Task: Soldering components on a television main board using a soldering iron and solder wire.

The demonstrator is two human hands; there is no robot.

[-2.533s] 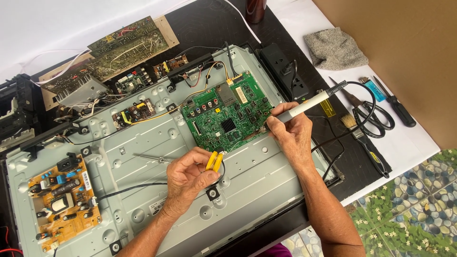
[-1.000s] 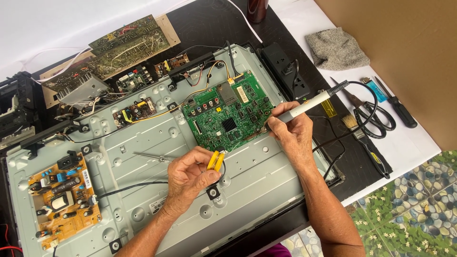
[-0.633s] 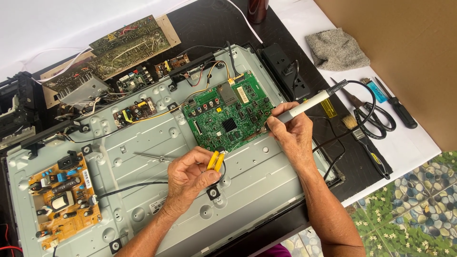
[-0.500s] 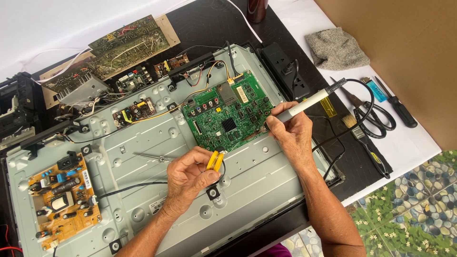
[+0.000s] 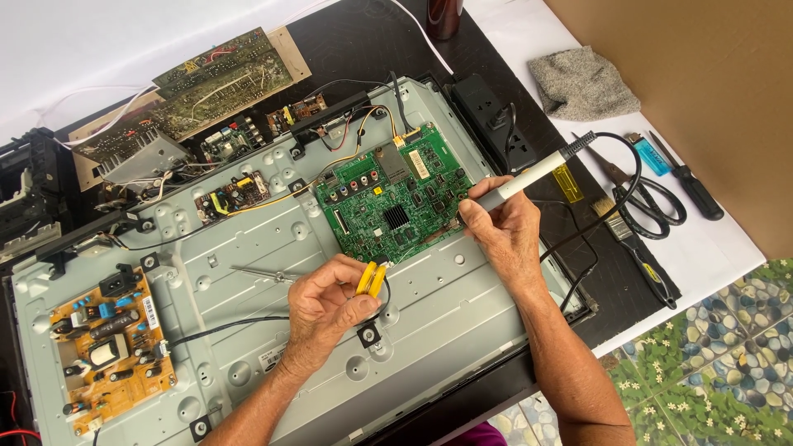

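Two bare hands are seen: a left hand [image 5: 330, 301] and a right hand [image 5: 504, 235]. One green circuit board [image 5: 396, 206] is counted in the middle, and one orange circuit board [image 5: 107, 355] on the near left. One grey folded cloth [image 5: 582, 83], one pair of black-handled scissors [image 5: 644, 194] and one small blue lighter [image 5: 648, 155] are counted on the right.

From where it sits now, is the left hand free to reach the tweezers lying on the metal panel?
Probably yes, though not empty-handed. The tweezers lie on bare metal panel just beside the left hand, with nothing between them. But that hand already grips a yellow-handled tool, which it would likely need to set down first.
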